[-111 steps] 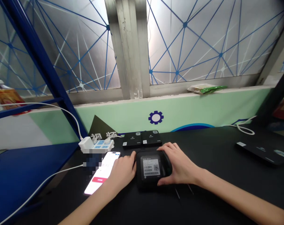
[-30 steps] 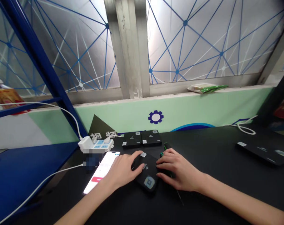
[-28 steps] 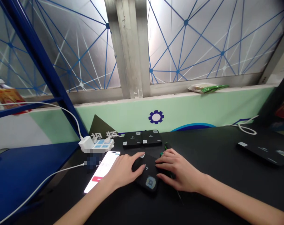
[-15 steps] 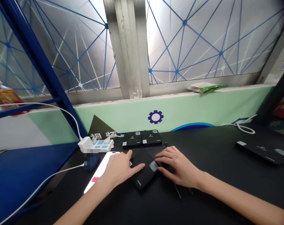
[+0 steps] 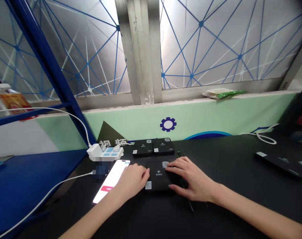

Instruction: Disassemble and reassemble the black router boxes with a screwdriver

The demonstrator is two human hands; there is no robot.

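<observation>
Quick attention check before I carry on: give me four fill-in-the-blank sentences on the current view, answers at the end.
1. The box between the left hand and right hand is coloured ____.
2. The phone lies nearer the ____ hand.
3. By the wall, ____ small boxes sit side by side.
4. The bag on the ledge is white and ____.

Missing words: black; left; two; green.
</observation>
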